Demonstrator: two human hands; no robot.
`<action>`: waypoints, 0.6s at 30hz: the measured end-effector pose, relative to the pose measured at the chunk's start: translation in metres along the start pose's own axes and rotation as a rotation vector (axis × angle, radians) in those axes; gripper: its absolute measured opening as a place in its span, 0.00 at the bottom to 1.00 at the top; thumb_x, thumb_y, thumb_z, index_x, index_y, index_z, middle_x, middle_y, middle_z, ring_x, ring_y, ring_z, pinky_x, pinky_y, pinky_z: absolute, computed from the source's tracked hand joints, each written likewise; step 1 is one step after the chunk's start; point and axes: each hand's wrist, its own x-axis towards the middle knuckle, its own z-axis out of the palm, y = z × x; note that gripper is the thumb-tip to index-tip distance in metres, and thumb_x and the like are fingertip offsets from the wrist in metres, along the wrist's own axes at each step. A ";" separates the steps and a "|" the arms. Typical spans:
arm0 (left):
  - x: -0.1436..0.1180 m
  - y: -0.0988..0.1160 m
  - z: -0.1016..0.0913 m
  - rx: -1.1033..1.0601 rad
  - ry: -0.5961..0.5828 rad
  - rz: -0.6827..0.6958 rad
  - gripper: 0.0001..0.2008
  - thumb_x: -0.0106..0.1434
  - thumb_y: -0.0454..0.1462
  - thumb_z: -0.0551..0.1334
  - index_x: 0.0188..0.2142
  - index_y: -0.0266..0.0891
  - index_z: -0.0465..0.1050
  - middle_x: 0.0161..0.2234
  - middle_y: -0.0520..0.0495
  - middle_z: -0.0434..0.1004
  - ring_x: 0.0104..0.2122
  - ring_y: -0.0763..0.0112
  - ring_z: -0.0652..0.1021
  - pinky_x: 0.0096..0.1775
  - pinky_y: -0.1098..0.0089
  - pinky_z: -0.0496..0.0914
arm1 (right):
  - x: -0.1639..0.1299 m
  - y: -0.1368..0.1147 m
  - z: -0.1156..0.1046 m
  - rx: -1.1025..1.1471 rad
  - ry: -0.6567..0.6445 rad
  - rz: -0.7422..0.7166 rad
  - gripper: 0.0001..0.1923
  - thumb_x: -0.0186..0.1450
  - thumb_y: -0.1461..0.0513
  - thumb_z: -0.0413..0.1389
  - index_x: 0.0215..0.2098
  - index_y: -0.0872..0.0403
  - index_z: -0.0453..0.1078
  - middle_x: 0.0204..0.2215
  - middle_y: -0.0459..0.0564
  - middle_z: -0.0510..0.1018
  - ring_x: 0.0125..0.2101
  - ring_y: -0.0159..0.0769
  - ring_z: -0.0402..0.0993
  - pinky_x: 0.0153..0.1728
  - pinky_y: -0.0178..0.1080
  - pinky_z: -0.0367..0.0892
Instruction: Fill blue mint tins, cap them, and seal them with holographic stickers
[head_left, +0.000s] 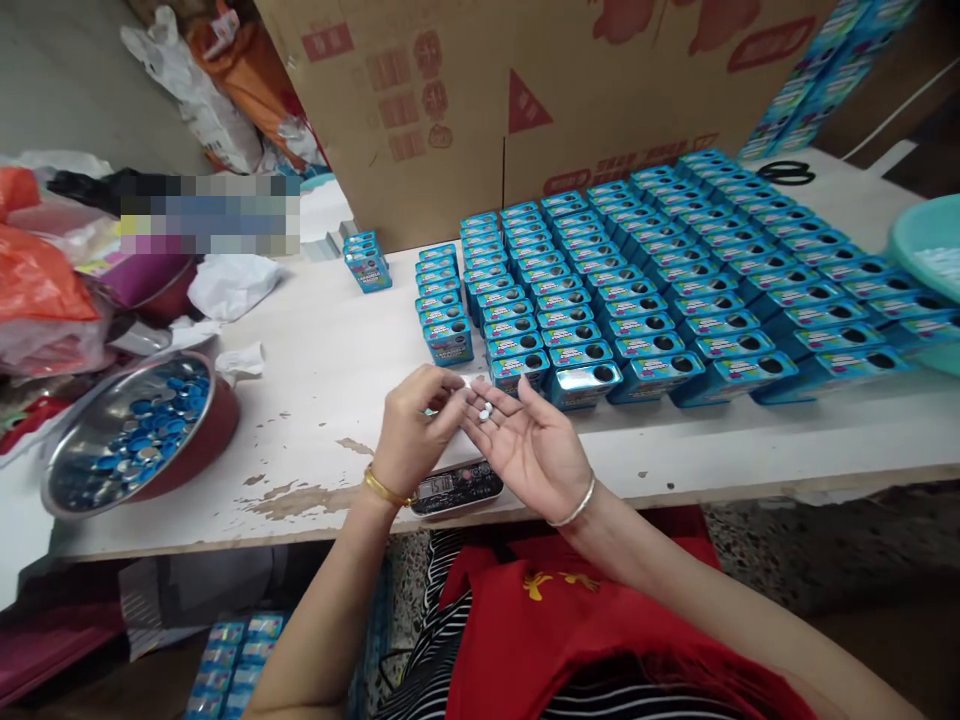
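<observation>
My right hand [532,450] is turned palm up with its fingers loosely stretched. A few small white tablets [485,411] lie on its fingers. Over those fingertips, my left hand [416,420] is closed in a pinch; a speck of white shows by its fingertips, too small to make out. Below both hands sits a small black digital scale [456,490] with a lit display, partly covered by them. Just beyond the hands stand rows of small blue tins [592,350], each with a dark round hole in its top; one front tin has a shiny, bare-looking top.
At left, a metal bowl [217,400] holds blue and silver caps. A large cardboard box [465,150] stands behind the tins. Separate blue tins [367,265] stand back left. A turquoise basin [919,235] with white contents is at right, near black scissors [786,173].
</observation>
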 end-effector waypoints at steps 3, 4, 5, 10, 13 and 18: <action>0.001 -0.010 -0.004 0.193 -0.002 -0.001 0.04 0.62 0.32 0.57 0.31 0.37 0.70 0.30 0.50 0.71 0.28 0.75 0.71 0.32 0.72 0.67 | 0.006 0.003 -0.005 -0.002 0.020 0.007 0.21 0.70 0.53 0.46 0.49 0.61 0.68 0.47 0.60 0.77 0.52 0.35 0.72 0.54 0.38 0.68; 0.001 -0.013 -0.005 0.256 -0.018 0.005 0.05 0.62 0.32 0.57 0.31 0.37 0.70 0.30 0.49 0.72 0.29 0.74 0.71 0.33 0.71 0.68 | 0.006 0.003 -0.008 -0.003 0.026 0.008 0.21 0.70 0.53 0.46 0.49 0.60 0.68 0.49 0.60 0.76 0.53 0.36 0.71 0.54 0.38 0.68; 0.000 -0.016 -0.004 0.309 -0.036 0.012 0.05 0.62 0.32 0.56 0.32 0.37 0.70 0.31 0.48 0.72 0.31 0.72 0.72 0.35 0.70 0.68 | 0.006 0.003 -0.009 -0.002 0.031 0.007 0.21 0.70 0.53 0.46 0.49 0.60 0.68 0.50 0.60 0.75 0.54 0.36 0.71 0.55 0.39 0.67; -0.005 -0.019 -0.009 0.359 -0.086 0.056 0.06 0.64 0.33 0.55 0.36 0.38 0.71 0.36 0.45 0.75 0.38 0.66 0.74 0.42 0.62 0.70 | 0.003 -0.001 -0.011 -0.007 0.043 -0.020 0.21 0.70 0.52 0.46 0.50 0.60 0.68 0.51 0.59 0.75 0.55 0.37 0.69 0.56 0.40 0.66; -0.013 -0.012 -0.010 0.266 -0.025 0.096 0.07 0.66 0.33 0.55 0.40 0.39 0.71 0.39 0.45 0.75 0.41 0.67 0.74 0.44 0.62 0.71 | -0.003 -0.003 -0.010 -0.022 0.042 -0.032 0.22 0.70 0.52 0.45 0.51 0.59 0.68 0.51 0.58 0.75 0.55 0.37 0.69 0.56 0.40 0.67; -0.042 0.010 0.027 0.157 -0.095 0.215 0.13 0.67 0.34 0.55 0.50 0.38 0.69 0.43 0.41 0.72 0.43 0.67 0.73 0.42 0.64 0.72 | -0.021 -0.002 -0.021 -0.104 0.081 -0.015 0.24 0.71 0.51 0.43 0.53 0.57 0.69 0.50 0.56 0.76 0.54 0.36 0.70 0.54 0.40 0.68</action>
